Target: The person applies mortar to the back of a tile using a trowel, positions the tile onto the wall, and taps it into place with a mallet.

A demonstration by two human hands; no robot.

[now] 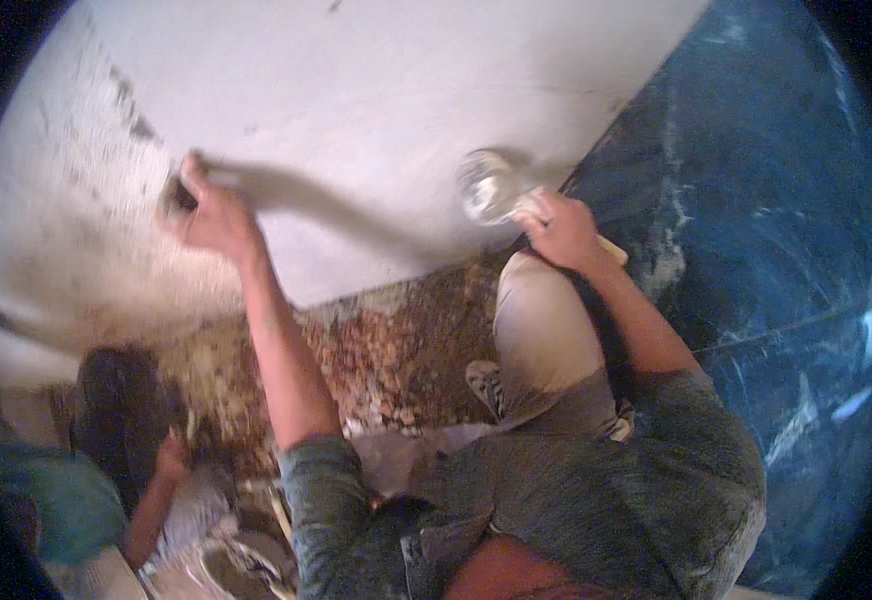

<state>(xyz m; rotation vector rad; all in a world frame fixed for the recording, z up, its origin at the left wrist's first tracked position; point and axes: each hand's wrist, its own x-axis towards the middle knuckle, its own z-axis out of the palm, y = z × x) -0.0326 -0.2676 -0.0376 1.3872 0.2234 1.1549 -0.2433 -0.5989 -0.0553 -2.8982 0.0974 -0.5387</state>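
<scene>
My left hand [211,220] is raised against the left part of the white plastered wall [376,90], fingers curled at a small dark thing [182,195] that I cannot make out; the hand is slightly blurred. My right hand [564,230] is closed on a pale, smeared thing beside a round, whitish, shiny container [488,188]; whether it is a handle or cloth is unclear. The container is near the wall's lower right, above my bent knee [546,320] in light trousers. A rough, flaking patch [121,90] runs up the wall at left.
A dark blue scuffed surface [756,200] borders the wall at right. Rubble [376,360] lies along the wall's foot. At lower left another person in a teal top [66,500] crouches, a hand [171,460] low, beside pale clutter [231,560].
</scene>
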